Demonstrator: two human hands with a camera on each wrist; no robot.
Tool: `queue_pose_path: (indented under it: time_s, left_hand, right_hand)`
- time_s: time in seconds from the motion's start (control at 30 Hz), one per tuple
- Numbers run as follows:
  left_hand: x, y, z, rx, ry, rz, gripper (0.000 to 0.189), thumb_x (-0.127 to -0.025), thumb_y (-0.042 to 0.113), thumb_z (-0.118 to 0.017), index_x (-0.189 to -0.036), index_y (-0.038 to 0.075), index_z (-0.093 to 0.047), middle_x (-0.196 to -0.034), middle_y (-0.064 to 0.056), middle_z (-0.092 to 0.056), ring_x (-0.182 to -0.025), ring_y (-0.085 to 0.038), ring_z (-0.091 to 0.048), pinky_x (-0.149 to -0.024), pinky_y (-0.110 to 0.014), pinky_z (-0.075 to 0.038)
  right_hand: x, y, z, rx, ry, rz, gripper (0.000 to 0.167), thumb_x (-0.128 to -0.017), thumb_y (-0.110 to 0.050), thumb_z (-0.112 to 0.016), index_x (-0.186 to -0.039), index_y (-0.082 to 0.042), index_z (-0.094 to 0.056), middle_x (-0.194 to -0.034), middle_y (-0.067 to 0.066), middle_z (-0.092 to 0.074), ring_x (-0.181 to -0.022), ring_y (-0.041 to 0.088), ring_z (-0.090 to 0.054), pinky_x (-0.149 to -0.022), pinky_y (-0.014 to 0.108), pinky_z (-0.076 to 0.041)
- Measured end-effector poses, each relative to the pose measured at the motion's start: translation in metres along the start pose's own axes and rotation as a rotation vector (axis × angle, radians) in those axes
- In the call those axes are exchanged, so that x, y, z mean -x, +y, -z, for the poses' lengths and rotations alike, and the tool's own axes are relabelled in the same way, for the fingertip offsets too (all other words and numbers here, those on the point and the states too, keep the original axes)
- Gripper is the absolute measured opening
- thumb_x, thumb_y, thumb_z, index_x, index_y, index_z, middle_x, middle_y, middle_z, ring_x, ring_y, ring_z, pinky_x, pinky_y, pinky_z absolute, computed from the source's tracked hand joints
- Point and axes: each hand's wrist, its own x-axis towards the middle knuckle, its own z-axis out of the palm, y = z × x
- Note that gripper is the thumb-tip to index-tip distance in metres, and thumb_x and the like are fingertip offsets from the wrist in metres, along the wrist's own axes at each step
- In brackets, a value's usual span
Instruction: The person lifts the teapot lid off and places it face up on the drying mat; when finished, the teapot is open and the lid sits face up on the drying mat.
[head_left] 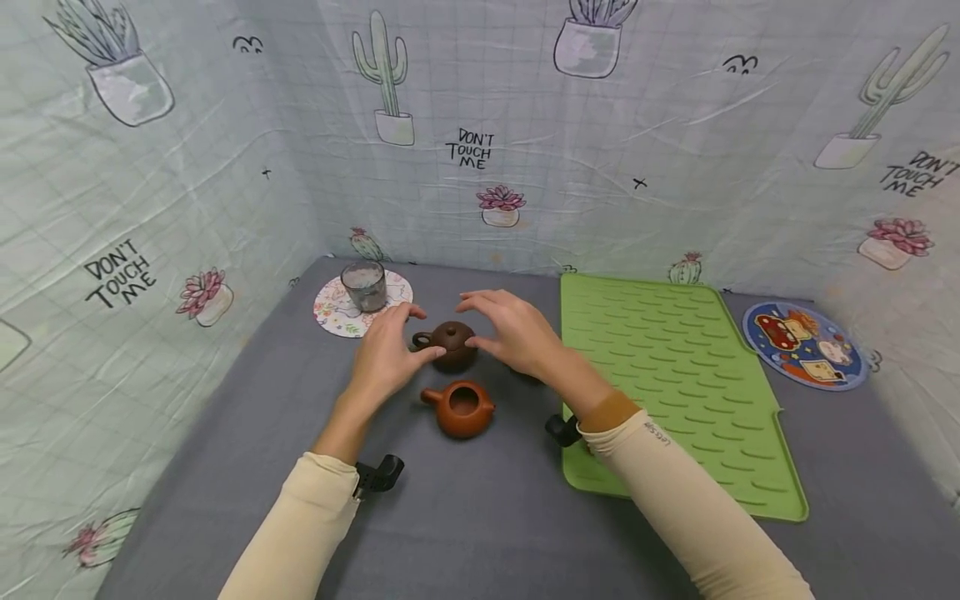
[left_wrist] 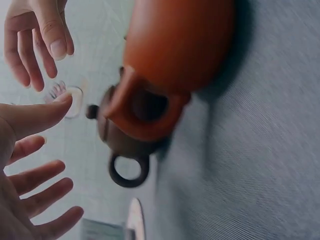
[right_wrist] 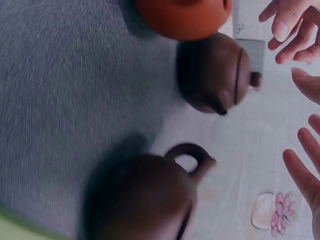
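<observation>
A small dark brown teapot (head_left: 450,344) with its lid on stands on the grey table, between my two hands. My left hand (head_left: 386,354) is at its handle side, fingers straight, thumb close beside the pot. My right hand (head_left: 516,333) hovers over its right side with spread fingers. The wrist views show the left hand (left_wrist: 35,150) and the right hand (right_wrist: 305,170) open, apart from the pot (left_wrist: 125,142) (right_wrist: 215,75). An orange lidless teapot (head_left: 460,408) (left_wrist: 172,55) sits just in front. A second dark teapot (right_wrist: 145,200) stands under my right wrist, mostly hidden in the head view.
A glass cup (head_left: 364,286) stands on a round floral coaster (head_left: 335,315) at the back left. A green ribbed mat (head_left: 675,375) covers the right side, with a colourful round coaster (head_left: 806,346) beyond it. Cactus-print cloth walls (head_left: 480,150) enclose the table on three sides.
</observation>
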Motion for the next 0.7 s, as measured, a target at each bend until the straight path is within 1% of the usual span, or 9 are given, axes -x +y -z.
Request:
queue_pose_path:
  time_s: [0.1, 0.23, 0.33, 0.53, 0.7]
  left_hand:
    - [-0.001, -0.01, -0.004, -0.002, -0.013, 0.025, 0.054, -0.082, 0.031, -0.087, -0.124, 0.009, -0.061, -0.13, -0.015, -0.065, -0.123, -0.036, -0.06, -0.103, -0.054, -0.048]
    - [-0.001, -0.022, -0.01, -0.007, -0.02, 0.033, 0.055, -0.081, 0.032, -0.088, -0.123, 0.008, -0.062, -0.131, -0.017, -0.065, -0.123, -0.037, -0.059, -0.105, -0.055, -0.047]
    - [-0.002, -0.028, -0.014, -0.012, -0.022, 0.032, 0.056, -0.08, 0.032, -0.089, -0.122, 0.008, -0.062, -0.129, -0.019, -0.065, -0.121, -0.038, -0.059, -0.105, -0.055, -0.046]
    - [-0.003, -0.033, -0.022, -0.004, -0.031, 0.029, 0.055, -0.079, 0.033, -0.089, -0.12, 0.009, -0.062, -0.127, -0.019, -0.065, -0.118, -0.037, -0.06, -0.102, -0.055, -0.047]
    - [-0.004, -0.036, -0.029, 0.023, -0.036, 0.02, 0.053, -0.079, 0.032, -0.09, -0.119, 0.009, -0.062, -0.125, -0.016, -0.066, -0.118, -0.036, -0.061, -0.102, -0.054, -0.047]
  right_hand:
    - [-0.004, -0.001, -0.01, 0.021, -0.021, 0.01, 0.046, -0.088, -0.022, -0.082, -0.132, -0.017, -0.066, -0.147, 0.005, -0.06, -0.132, 0.025, -0.06, -0.103, 0.042, -0.055]
    - [-0.007, -0.001, -0.021, 0.036, -0.044, 0.011, 0.047, -0.088, -0.023, -0.082, -0.132, -0.017, -0.066, -0.146, 0.004, -0.061, -0.131, 0.025, -0.061, -0.103, 0.042, -0.056]
    - [-0.007, 0.001, -0.028, 0.029, -0.056, 0.005, 0.047, -0.087, -0.023, -0.083, -0.131, -0.017, -0.067, -0.146, 0.004, -0.061, -0.13, 0.026, -0.061, -0.102, 0.043, -0.056]
    - [-0.006, 0.004, -0.04, 0.021, -0.076, 0.006, 0.046, -0.087, -0.023, -0.083, -0.131, -0.017, -0.068, -0.147, 0.006, -0.06, -0.131, 0.027, -0.061, -0.106, 0.044, -0.054]
    - [-0.005, 0.006, -0.051, 0.031, -0.1, 0.0, 0.045, -0.088, -0.022, -0.081, -0.131, -0.02, -0.068, -0.148, 0.006, -0.059, -0.132, 0.027, -0.061, -0.106, 0.043, -0.054]
